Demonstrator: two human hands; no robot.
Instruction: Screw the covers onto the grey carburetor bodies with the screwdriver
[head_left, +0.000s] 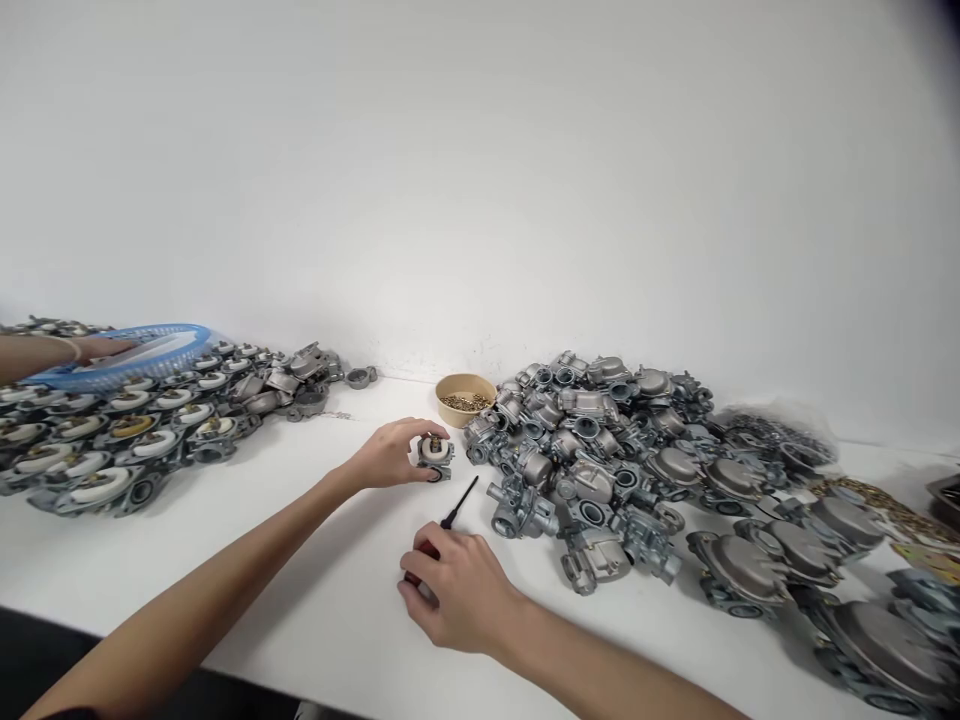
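Observation:
My left hand grips a small metal carburetor body by its left side, near the middle of the white table. A white ring-shaped part and a brass piece show on top of that body. Closer to the table's front edge, my right hand is closed around a screwdriver with a dark shaft. Its tip points up and to the right, just below the held carburetor and apart from it. The handle is mostly hidden by my fingers.
A tan bowl of small brass parts stands behind my left hand. Piled carburetors spread to the right. Rows of carburetors with white rings lie left, beside a blue basket that another person's hand reaches into.

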